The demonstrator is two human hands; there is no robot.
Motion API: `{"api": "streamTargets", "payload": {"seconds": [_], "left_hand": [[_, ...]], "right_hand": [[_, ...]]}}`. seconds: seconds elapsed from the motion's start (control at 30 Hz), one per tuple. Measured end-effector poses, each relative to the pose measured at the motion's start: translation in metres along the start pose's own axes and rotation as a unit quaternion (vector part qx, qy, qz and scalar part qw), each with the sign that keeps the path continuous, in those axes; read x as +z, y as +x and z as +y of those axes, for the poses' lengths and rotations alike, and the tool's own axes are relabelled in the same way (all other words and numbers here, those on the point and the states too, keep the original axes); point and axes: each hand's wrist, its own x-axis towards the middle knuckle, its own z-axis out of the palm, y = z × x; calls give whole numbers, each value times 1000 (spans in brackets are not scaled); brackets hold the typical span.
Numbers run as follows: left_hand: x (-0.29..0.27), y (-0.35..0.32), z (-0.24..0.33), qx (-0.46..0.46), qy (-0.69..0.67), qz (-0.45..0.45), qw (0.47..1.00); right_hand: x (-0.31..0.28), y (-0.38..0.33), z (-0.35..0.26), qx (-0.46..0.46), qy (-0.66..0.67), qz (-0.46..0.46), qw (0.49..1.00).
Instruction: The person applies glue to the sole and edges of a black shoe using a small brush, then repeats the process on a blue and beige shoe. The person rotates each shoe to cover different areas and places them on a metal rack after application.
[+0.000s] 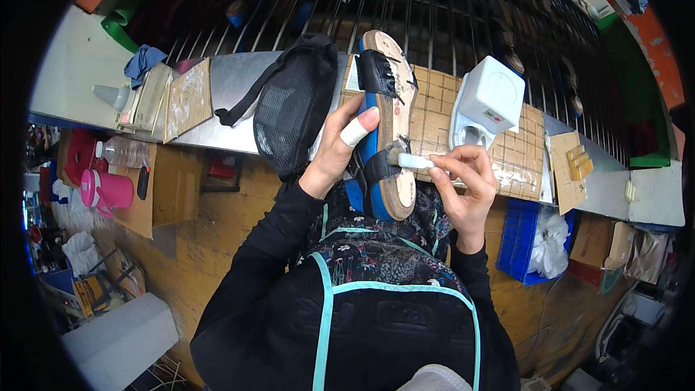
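Observation:
A sandal with a tan sole and black straps (378, 74) stands lengthwise in front of me, a blue piece along its left side. My left hand (343, 141) grips it from the left, thumb lying along the blue side. White tape (354, 132) is wrapped round that thumb. Between the fingertips of my right hand (469, 185) is a small brush with a white handle (415, 161). Its bristle end touches the sole's edge beside the lower strap. How the left fingers lie under the sandal is hidden.
A white plastic container (493, 94) stands on a taped cardboard sheet (517, 163) to the right. The black mesh bag (295, 105) lies left of the sandal. Metal rods (427, 7) run beyond the bench. Below right sits a blue crate (515, 242); a pink jug (108, 190) is at left.

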Motion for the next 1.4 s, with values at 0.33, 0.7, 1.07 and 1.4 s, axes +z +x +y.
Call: {"api": "streamTargets", "payload": {"seconds": [0.33,0.7,1.07,1.4], "left_hand": [[2,2,-1,-10,-7,-3,1000],[-10,2,-8,-3,-9,45,999],[-7,3,-8,25,38,62,997],[-5,9,-3,36,8,56,998]], "right_hand": [[-6,18,8,-18,53,0,998],[-9,-5,18,154,270,-137,940],[-5,-9,-3,107,86,-32,990],[-7,-3,-2,-15,-46,4,999]]}}
